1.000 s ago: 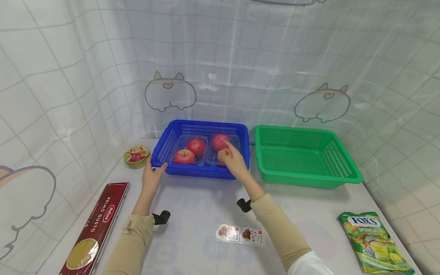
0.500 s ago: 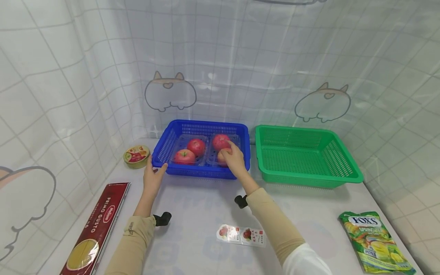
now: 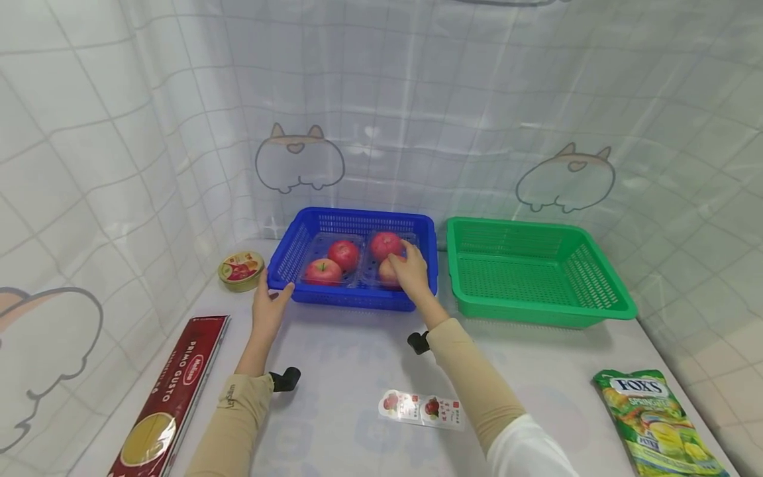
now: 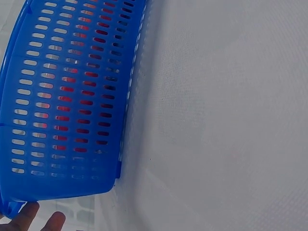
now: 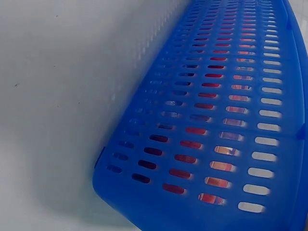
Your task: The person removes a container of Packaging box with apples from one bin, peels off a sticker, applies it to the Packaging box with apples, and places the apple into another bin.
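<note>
While a sticker sheet (image 3: pixel 420 409) lies low in the frame's centre, the left hand (image 3: pixel 269 306) above it grips the near left corner of the blue basket (image 3: pixel 301 239), thumb on its rim. Further up, the right hand (image 3: pixel 409 271) curls round the near right apple (image 3: pixel 389 271) inside. A green basket (image 3: pixel 536 273) sits right of centre.
</note>
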Action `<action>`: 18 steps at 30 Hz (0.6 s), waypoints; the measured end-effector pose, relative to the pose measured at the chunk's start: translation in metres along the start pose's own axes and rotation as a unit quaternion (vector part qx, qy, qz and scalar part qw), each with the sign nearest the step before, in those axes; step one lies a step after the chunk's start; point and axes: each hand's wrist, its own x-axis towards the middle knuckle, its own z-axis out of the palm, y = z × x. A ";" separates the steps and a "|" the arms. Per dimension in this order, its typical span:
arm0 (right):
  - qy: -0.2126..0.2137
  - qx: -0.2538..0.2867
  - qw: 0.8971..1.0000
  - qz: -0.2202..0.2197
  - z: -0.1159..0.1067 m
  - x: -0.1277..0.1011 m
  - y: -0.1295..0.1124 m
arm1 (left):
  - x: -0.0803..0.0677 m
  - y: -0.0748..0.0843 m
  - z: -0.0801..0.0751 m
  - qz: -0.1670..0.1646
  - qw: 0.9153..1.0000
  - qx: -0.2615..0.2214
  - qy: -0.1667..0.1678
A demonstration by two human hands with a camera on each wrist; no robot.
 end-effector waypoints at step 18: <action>-0.034 0.033 0.995 0.086 0.003 0.007 0.007 | 0.002 -0.004 0.002 -0.002 1.000 -0.009 0.001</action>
